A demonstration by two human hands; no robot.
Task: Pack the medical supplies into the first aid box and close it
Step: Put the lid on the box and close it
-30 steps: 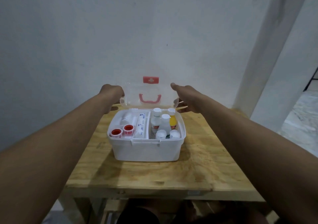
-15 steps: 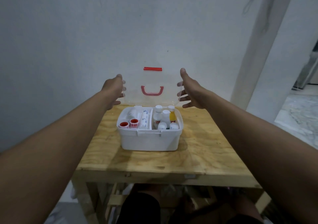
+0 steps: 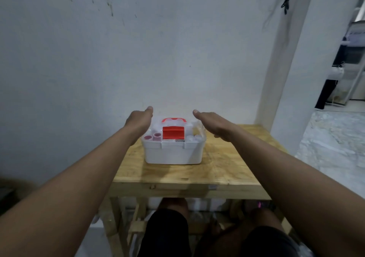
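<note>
The first aid box [image 3: 173, 150] sits at the middle of the table [image 3: 227, 169], toward its far edge, long axis running left to right. Its clear lid [image 3: 195, 128] lies down over the supplies. The left hand [image 3: 139, 121] rests on the lid's left end and the right hand [image 3: 213, 123] is at its right end; both are flat, fingers extended, gripping nothing. The red latch [image 3: 173, 132] faces the person, roughly equidistant from both hands; whether it is engaged cannot be determined.

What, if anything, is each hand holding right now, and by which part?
Nothing is gripped. The left hand and right hand lie open, fingers extended, at the two ends of the clear plastic lid of the white first aid box.
</note>
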